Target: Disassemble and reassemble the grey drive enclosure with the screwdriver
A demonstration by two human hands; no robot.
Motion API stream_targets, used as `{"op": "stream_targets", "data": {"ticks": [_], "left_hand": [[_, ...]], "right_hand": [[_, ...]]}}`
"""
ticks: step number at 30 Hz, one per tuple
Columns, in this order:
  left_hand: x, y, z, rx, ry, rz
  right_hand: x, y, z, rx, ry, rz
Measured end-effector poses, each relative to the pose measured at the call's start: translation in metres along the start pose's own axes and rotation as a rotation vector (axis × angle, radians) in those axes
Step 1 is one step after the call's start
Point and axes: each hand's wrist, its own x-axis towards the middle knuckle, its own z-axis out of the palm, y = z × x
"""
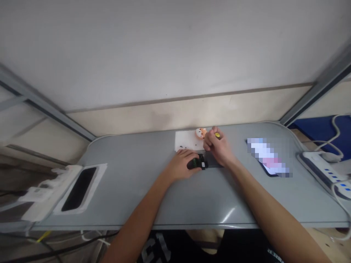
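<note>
My left hand (184, 164) is closed around the edges of a small black electronic device (203, 161) on the table. Some green and a small white patch show on the device. Just to its upper right, my right hand (219, 146) is a fist around a slim tool, which looks like a screwdriver (217, 135); only its round yellow end shows, and its tip is hidden. A flat dark grey piece (215, 161) lies under the right wrist, beside the device. Behind the hands, white paper (185, 138) carries several tiny dark bits. An orange-and-white animal-face item (200, 133) sits on it.
The grey table (131, 190) backs onto a pale wall panel. At right lie a phone with a lit, blurred screen (268, 157) and a white power strip (326, 171) with cables. At left are a dark phone (79, 189) on white paper and another white strip (52, 193) with plugs.
</note>
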Motion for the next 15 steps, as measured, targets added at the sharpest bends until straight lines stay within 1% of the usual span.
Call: {"op": "stream_targets", "data": {"ticks": [2, 6, 8, 10, 12, 15], "left_hand": [[0.0, -0.001, 0.001, 0.012, 0.017, 0.025], [0.0, -0.003, 0.002, 0.031, 0.055, 0.044], [0.0, -0.004, 0.002, 0.043, 0.061, 0.047], [0.0, -0.004, 0.001, 0.055, 0.05, 0.045], [0.001, -0.003, 0.0, 0.062, 0.037, 0.036], [0.002, 0.001, 0.001, 0.04, 0.011, 0.01]], "right_hand": [[0.001, 0.002, 0.0, -0.02, 0.025, -0.019], [0.003, 0.003, -0.001, 0.05, -0.049, 0.015], [0.003, 0.004, -0.002, 0.053, -0.04, 0.01], [0.003, 0.005, -0.003, -0.013, 0.013, -0.026], [0.001, 0.004, -0.001, -0.138, 0.053, -0.08], [-0.01, 0.0, 0.012, -0.321, 0.057, -0.213]]}}
